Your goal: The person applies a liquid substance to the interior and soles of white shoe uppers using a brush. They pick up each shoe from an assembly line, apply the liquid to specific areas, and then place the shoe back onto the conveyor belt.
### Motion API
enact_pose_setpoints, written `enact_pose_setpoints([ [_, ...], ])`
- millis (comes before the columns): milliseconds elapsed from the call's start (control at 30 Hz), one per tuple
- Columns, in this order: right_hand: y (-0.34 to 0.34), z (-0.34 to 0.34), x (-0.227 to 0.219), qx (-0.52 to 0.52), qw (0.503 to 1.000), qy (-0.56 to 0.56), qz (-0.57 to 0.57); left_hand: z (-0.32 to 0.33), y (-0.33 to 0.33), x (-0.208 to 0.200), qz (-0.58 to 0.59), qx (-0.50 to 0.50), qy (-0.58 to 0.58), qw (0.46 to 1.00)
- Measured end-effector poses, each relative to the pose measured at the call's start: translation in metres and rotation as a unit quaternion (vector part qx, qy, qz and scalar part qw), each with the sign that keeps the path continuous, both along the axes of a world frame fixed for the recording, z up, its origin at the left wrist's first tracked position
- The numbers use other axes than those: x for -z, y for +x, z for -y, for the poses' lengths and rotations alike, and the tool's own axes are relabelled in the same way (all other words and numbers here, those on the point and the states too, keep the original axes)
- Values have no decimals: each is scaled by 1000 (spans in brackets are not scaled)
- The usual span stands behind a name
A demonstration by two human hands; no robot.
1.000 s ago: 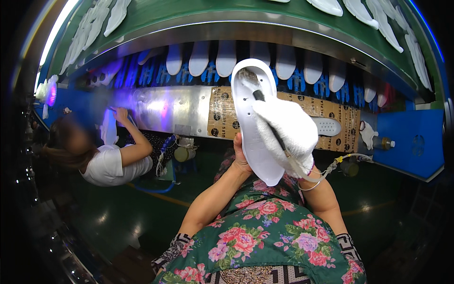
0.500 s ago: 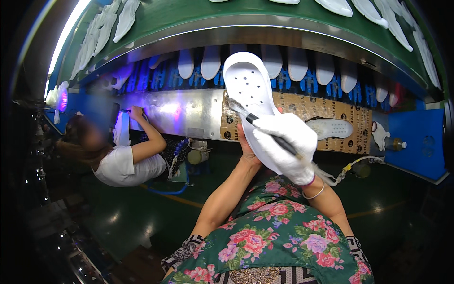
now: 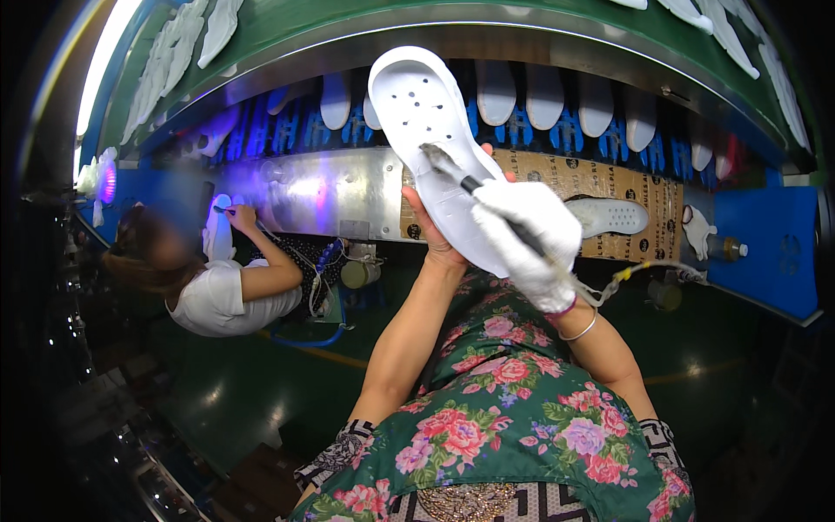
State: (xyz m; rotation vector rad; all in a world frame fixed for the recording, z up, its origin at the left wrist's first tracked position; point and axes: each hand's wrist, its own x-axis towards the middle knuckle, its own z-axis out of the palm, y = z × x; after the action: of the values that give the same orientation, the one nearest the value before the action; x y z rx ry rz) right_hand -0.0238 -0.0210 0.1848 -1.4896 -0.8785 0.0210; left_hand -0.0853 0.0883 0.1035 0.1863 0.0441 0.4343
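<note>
A large white shoe sole (image 3: 432, 130), pierced by several small dark holes at its far end, slants up and away in front of me. My left hand (image 3: 437, 228), bare, grips it from beneath, thumb at the left edge and fingertips showing past the right edge. My right hand (image 3: 532, 241), in a white glove, is closed round the dark handle of a brush (image 3: 461, 174). The brush's wet-looking bristles rest on the middle of the sole. To the right, another white sole (image 3: 613, 216) lies on printed brown cardboard (image 3: 539, 174).
Beyond the bench, white soles (image 3: 497, 91) stand in a row on blue holders (image 3: 570, 148). Above runs a green belt (image 3: 330, 22) with white pieces. At the left a co-worker (image 3: 230, 291) handles a white piece under violet light. A bottle (image 3: 735, 250) stands at right.
The held sole and both hands have shifted up and left. The bristles have moved from the sole's left edge to its middle. The co-worker's hand has moved slightly left.
</note>
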Motion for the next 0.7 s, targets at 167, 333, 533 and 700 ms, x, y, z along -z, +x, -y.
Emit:
enact_pose_setpoints([
  [167,-11,4,-6,-105,994,2,-27,-6,3,5,76,120,20,990],
  [333,-2,11,6,-66,997,-30,30,-13,-1,-2,31,29,32,999],
  [533,-6,18,1,-212,976,-13,-46,-27,-6,2,47,60,50,996],
  [700,-8,18,10,-179,980,-59,68,-30,-9,0,75,92,42,992],
])
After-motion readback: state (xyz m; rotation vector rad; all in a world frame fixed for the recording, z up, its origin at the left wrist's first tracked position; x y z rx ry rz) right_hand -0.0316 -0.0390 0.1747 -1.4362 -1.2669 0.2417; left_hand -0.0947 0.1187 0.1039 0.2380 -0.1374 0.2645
